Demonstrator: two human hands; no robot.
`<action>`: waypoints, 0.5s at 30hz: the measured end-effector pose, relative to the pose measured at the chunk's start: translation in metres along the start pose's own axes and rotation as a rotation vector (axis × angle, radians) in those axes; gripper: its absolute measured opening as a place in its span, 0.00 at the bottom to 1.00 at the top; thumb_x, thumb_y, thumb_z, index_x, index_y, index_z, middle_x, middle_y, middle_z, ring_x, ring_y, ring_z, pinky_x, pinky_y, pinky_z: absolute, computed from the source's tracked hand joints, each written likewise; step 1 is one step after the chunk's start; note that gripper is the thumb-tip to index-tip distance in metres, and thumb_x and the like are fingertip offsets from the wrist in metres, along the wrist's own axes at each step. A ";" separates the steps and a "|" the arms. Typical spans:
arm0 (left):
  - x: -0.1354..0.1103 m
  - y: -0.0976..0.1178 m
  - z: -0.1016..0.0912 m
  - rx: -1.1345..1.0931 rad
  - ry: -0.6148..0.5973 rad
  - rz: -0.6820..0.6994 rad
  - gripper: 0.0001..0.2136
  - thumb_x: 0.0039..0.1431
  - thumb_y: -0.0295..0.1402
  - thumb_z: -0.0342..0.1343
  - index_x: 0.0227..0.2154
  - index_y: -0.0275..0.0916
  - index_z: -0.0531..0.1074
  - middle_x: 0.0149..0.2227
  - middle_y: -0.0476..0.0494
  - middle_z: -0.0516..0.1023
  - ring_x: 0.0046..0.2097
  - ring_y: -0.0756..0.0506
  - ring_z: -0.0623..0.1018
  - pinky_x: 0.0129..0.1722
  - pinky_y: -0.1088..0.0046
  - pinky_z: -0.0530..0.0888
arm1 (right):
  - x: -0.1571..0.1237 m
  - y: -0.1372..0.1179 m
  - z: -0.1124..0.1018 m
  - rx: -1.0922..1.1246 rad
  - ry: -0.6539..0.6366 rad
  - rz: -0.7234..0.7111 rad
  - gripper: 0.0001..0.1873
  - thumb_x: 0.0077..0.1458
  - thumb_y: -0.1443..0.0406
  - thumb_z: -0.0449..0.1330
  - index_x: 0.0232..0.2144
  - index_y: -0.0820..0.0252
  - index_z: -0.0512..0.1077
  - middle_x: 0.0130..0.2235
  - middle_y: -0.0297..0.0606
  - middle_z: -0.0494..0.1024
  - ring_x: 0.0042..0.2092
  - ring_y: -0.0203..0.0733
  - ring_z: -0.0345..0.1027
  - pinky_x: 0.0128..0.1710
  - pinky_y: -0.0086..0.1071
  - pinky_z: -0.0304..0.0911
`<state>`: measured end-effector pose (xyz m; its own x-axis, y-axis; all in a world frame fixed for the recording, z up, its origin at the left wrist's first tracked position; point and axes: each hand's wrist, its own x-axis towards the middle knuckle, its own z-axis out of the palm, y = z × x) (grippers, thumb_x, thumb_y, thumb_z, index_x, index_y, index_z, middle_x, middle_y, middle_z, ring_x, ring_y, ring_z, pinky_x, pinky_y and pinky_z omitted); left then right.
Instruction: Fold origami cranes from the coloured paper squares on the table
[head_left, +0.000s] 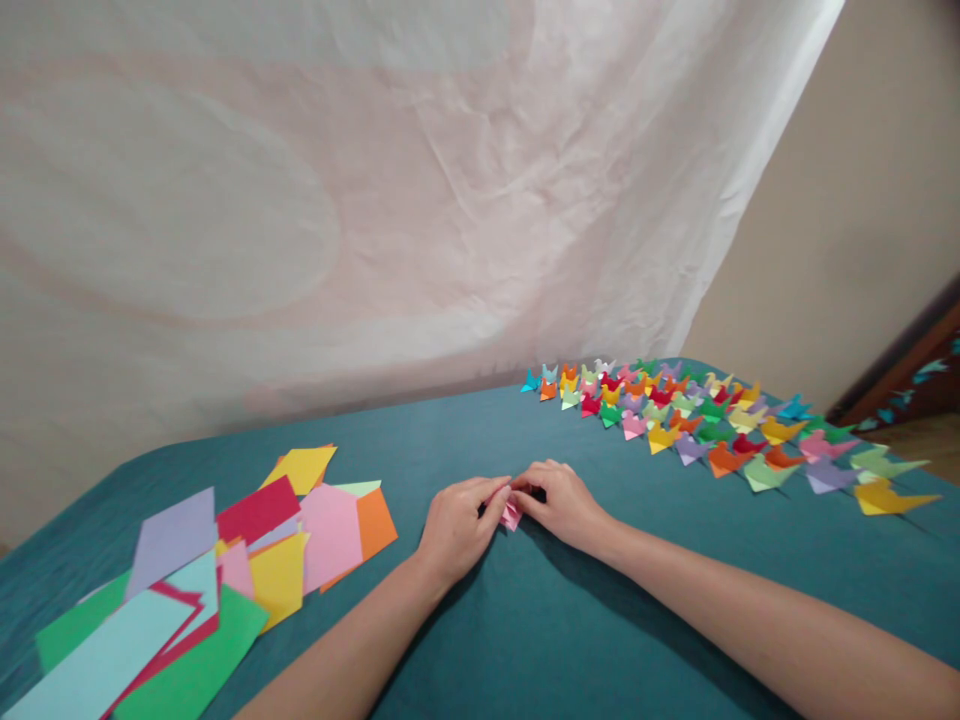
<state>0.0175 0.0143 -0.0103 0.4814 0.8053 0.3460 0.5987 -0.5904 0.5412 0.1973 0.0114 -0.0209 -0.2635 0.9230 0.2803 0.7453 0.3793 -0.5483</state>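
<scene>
A small folded piece of pink paper [511, 516] is pinched between my two hands, low over the middle of the table. My left hand [461, 525] grips its left side, thumb and fingertips pressed together. From the other side, my right hand [559, 503] pinches the upper right part with thumb and index finger. The fingers cover much of the paper, so its full shape is hidden.
Loose coloured paper sheets [330, 535] lie overlapping on the left of the teal-covered table [450, 430]. Rows of folded paper birds [664, 436] stand at the right. A pale cloth [420, 200] hangs behind the table's far edge.
</scene>
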 end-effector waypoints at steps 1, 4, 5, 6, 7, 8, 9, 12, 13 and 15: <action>0.000 0.000 0.000 0.001 0.001 0.000 0.14 0.63 0.36 0.45 0.44 0.43 0.74 0.42 0.47 0.78 0.43 0.46 0.76 0.46 0.73 0.70 | 0.000 0.000 0.000 -0.004 0.000 0.001 0.07 0.55 0.61 0.58 0.32 0.54 0.76 0.31 0.34 0.77 0.36 0.40 0.65 0.37 0.32 0.52; 0.000 0.001 0.001 0.005 0.011 -0.004 0.13 0.61 0.36 0.47 0.43 0.42 0.74 0.42 0.46 0.78 0.43 0.45 0.76 0.45 0.73 0.71 | 0.000 0.002 0.002 -0.010 0.002 0.004 0.08 0.56 0.61 0.57 0.32 0.54 0.76 0.32 0.34 0.77 0.36 0.40 0.65 0.37 0.33 0.52; 0.000 0.002 0.002 0.003 0.018 -0.005 0.13 0.61 0.36 0.48 0.43 0.42 0.74 0.42 0.46 0.78 0.43 0.45 0.76 0.44 0.73 0.71 | 0.001 0.003 0.002 -0.009 0.000 0.005 0.08 0.56 0.62 0.57 0.33 0.54 0.76 0.32 0.34 0.77 0.36 0.40 0.65 0.38 0.33 0.52; 0.000 0.002 0.002 -0.001 0.023 -0.008 0.13 0.61 0.36 0.48 0.43 0.42 0.74 0.41 0.46 0.78 0.42 0.46 0.76 0.44 0.73 0.71 | 0.001 0.003 0.003 -0.009 -0.002 0.004 0.08 0.56 0.62 0.57 0.32 0.54 0.76 0.32 0.35 0.77 0.36 0.40 0.65 0.38 0.33 0.53; 0.001 0.003 0.003 -0.004 0.029 -0.011 0.13 0.61 0.36 0.47 0.42 0.43 0.75 0.41 0.47 0.78 0.42 0.46 0.76 0.44 0.73 0.71 | 0.001 0.004 0.003 -0.009 -0.002 0.005 0.08 0.55 0.62 0.57 0.32 0.55 0.76 0.32 0.35 0.77 0.36 0.40 0.65 0.37 0.32 0.53; 0.001 0.003 0.003 -0.007 0.034 -0.015 0.13 0.62 0.36 0.47 0.42 0.43 0.75 0.41 0.47 0.79 0.41 0.46 0.77 0.43 0.73 0.71 | 0.001 0.004 0.004 -0.011 -0.002 0.005 0.08 0.55 0.62 0.57 0.31 0.55 0.76 0.32 0.35 0.76 0.36 0.40 0.65 0.37 0.32 0.52; 0.001 0.003 0.003 -0.009 0.036 -0.019 0.13 0.62 0.36 0.46 0.42 0.43 0.75 0.41 0.47 0.79 0.41 0.46 0.77 0.43 0.73 0.71 | 0.001 0.004 0.004 -0.012 -0.002 0.006 0.08 0.55 0.62 0.57 0.31 0.55 0.76 0.32 0.35 0.76 0.36 0.40 0.65 0.37 0.32 0.52; 0.002 0.004 0.004 -0.013 0.037 -0.029 0.13 0.62 0.36 0.46 0.41 0.44 0.75 0.41 0.48 0.79 0.41 0.46 0.77 0.42 0.74 0.71 | 0.000 0.003 0.004 -0.014 0.000 0.004 0.07 0.55 0.62 0.57 0.30 0.55 0.75 0.31 0.34 0.76 0.36 0.39 0.65 0.37 0.32 0.52; 0.002 0.005 0.004 -0.016 0.035 -0.030 0.13 0.62 0.36 0.46 0.41 0.44 0.75 0.40 0.48 0.79 0.40 0.46 0.77 0.42 0.74 0.71 | 0.000 0.003 0.004 -0.013 0.001 0.003 0.07 0.55 0.62 0.57 0.30 0.55 0.75 0.31 0.34 0.76 0.36 0.39 0.65 0.37 0.32 0.52; 0.002 0.005 0.004 -0.021 0.033 -0.031 0.13 0.62 0.35 0.46 0.41 0.44 0.75 0.40 0.48 0.79 0.40 0.46 0.77 0.42 0.74 0.71 | 0.000 0.003 0.003 -0.012 0.007 0.003 0.06 0.55 0.63 0.58 0.31 0.55 0.75 0.32 0.34 0.76 0.36 0.39 0.65 0.37 0.32 0.52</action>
<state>0.0240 0.0134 -0.0099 0.4415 0.8245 0.3541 0.5989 -0.5646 0.5679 0.1975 0.0126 -0.0253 -0.2571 0.9235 0.2847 0.7536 0.3760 -0.5392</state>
